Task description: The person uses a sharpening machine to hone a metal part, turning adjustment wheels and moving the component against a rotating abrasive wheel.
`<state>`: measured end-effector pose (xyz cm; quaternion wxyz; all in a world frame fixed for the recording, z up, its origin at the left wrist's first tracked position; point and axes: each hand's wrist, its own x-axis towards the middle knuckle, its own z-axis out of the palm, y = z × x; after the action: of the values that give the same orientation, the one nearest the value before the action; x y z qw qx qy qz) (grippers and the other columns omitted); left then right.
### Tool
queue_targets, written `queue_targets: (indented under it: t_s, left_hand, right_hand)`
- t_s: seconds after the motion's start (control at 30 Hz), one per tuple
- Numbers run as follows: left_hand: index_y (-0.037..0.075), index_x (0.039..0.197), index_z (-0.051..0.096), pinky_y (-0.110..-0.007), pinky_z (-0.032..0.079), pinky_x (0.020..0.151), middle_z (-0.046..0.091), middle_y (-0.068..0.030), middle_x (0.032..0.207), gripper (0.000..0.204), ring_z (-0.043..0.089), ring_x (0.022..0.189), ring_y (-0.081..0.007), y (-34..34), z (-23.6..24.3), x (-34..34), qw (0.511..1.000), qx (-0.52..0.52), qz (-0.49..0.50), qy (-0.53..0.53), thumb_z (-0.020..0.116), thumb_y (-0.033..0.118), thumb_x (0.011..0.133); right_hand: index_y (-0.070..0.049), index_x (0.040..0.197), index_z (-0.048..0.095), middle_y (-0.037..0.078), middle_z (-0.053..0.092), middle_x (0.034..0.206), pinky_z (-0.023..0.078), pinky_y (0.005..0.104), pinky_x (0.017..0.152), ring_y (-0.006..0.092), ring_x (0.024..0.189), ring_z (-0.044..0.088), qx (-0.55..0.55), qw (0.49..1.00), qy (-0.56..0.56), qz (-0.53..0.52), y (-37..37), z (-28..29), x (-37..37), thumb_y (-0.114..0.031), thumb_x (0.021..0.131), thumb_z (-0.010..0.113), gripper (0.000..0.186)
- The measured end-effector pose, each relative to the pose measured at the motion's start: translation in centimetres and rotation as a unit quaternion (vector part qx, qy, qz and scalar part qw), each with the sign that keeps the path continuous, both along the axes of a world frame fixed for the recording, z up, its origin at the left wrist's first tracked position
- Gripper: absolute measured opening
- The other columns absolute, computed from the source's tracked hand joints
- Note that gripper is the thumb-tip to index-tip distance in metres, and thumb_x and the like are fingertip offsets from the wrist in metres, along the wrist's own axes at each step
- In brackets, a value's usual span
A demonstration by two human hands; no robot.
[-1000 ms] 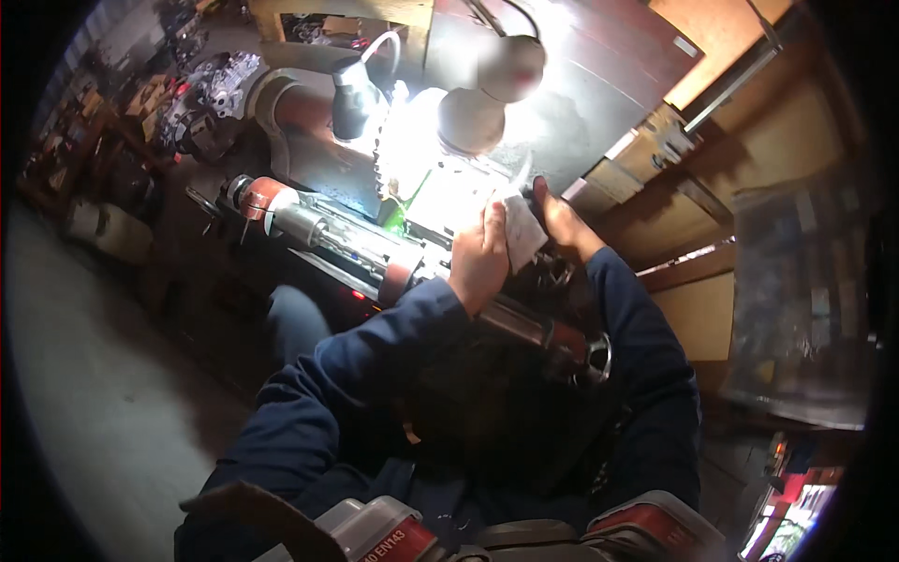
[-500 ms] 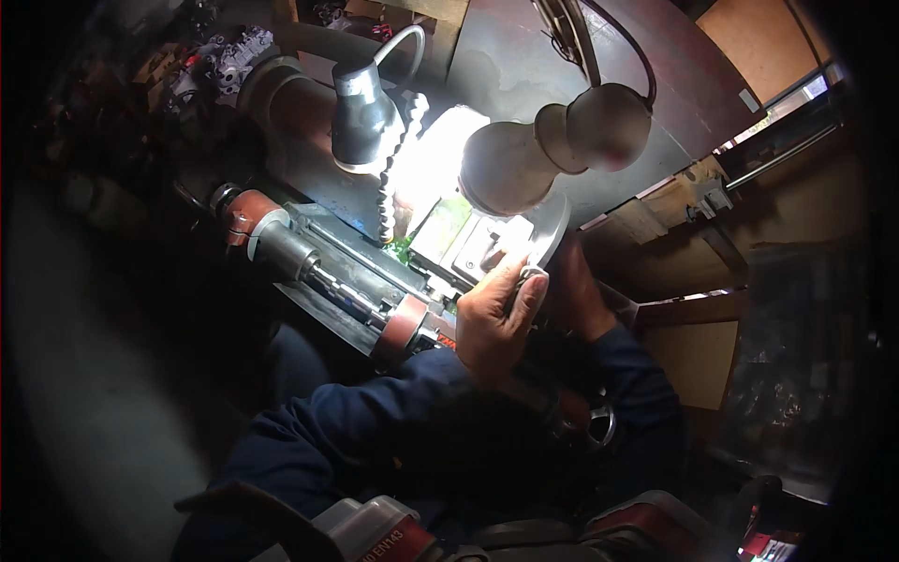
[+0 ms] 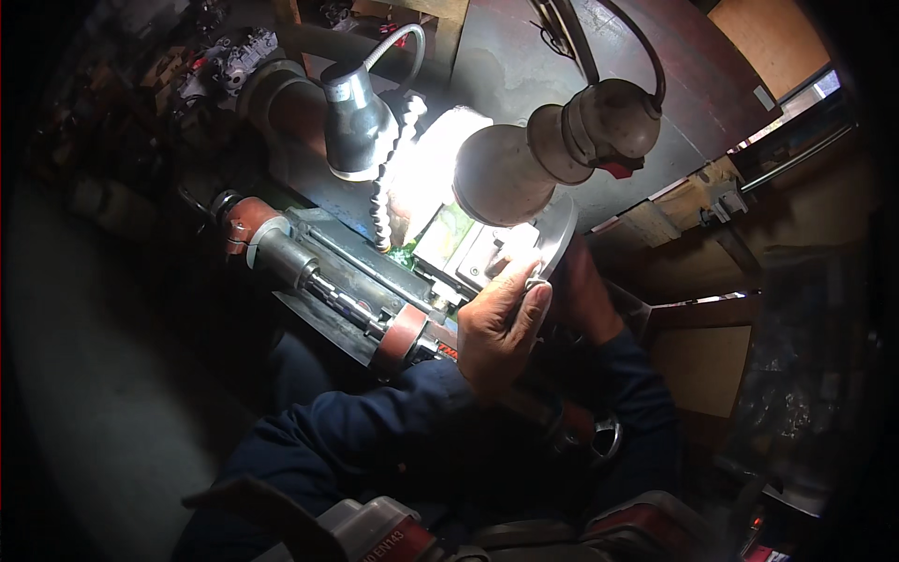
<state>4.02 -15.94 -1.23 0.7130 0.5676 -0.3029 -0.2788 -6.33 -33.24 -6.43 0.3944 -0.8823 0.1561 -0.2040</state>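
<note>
My left hand [image 3: 492, 337] is closed, thumb and forefinger pinching a small metal piece [image 3: 534, 284] beside a brightly lit metal block [image 3: 473, 262] on a machine. My right hand [image 3: 590, 295] is farther right and in shadow, just beyond a pale curved plate or disc [image 3: 562, 229]; its fingertips are hidden. Left of my left hand lies a steel shaft assembly [image 3: 332, 290] with red collars [image 3: 403, 332]. A white segmented coolant hose [image 3: 381, 206] hangs above it, near green fluid on the machine bed.
A pale lamp head [image 3: 496, 173] hangs low over my hands, with a dark metal lamp [image 3: 351, 122] to its left. A dark metal sheet [image 3: 693, 84] is behind, wooden panels [image 3: 698, 365] stand at right, and jumbled metal parts [image 3: 239, 61] lie at upper left.
Since a second ago the view has shifted and darkened. My left hand has turned and sits lower; the white sheet it held is out of sight. My right hand has dropped into shadow.
</note>
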Motion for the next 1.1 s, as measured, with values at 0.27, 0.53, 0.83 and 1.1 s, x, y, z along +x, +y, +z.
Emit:
queue_targets:
  t_s: [0.27, 0.53, 0.83, 1.1]
  left_hand:
    - [-0.007, 0.115, 0.060, -0.025, 0.047, 0.071, 0.065, -0.0109, 0.090, 0.031, 0.059, 0.080, -0.0123, -0.4, -0.6, 0.1, 0.993, -0.047, 0.038, -0.100, 0.060, 0.015, 0.093]
    - [-0.005, 0.115, 0.060, -0.033, 0.048, 0.088, 0.064, -0.0238, 0.111, 0.031, 0.063, 0.105, -0.0265, 0.1, -0.6, 0.3, 1.000, -0.015, -0.007, 0.002, 0.061, 0.016, 0.092]
    - [-0.007, 0.118, 0.058, -0.019, 0.042, 0.058, 0.059, -0.0001, 0.073, 0.033, 0.051, 0.066, -0.0033, -0.3, -0.8, 0.0, 0.999, -0.030, -0.001, -0.037, 0.058, 0.016, 0.095]
    - [-0.003, 0.115, 0.061, -0.030, 0.050, 0.078, 0.068, -0.0185, 0.101, 0.030, 0.066, 0.090, -0.0201, -0.6, 1.0, -0.1, 1.000, -0.017, -0.008, -0.008, 0.062, 0.015, 0.091]
  right_hand:
    - [-0.002, 0.126, 0.047, 0.013, 0.055, 0.124, 0.042, 0.0386, 0.097, 0.0270, 0.113, 0.053, 0.733, 0.676, -0.067, 0.031, 0.6, 1.6, 1.3, -0.029, 0.095, 0.049, 0.042]
    - [-0.001, 0.126, 0.047, 0.011, 0.056, 0.121, 0.044, 0.0378, 0.095, 0.0244, 0.109, 0.055, -0.169, 0.983, 0.062, -0.021, 1.3, 2.9, -0.2, -0.037, 0.094, 0.053, 0.048]
    - [-0.002, 0.121, 0.049, 0.017, 0.057, 0.115, 0.044, 0.0395, 0.095, 0.0319, 0.108, 0.055, 0.387, 0.921, 0.004, 0.032, -0.9, 0.3, 0.8, -0.027, 0.082, 0.066, 0.049]
    - [0.000, 0.116, 0.043, 0.026, 0.043, 0.129, 0.043, 0.0426, 0.097, 0.0413, 0.114, 0.049, -0.308, 0.947, 0.089, 0.029, 1.6, 5.4, -1.6, -0.017, 0.076, 0.072, 0.052]
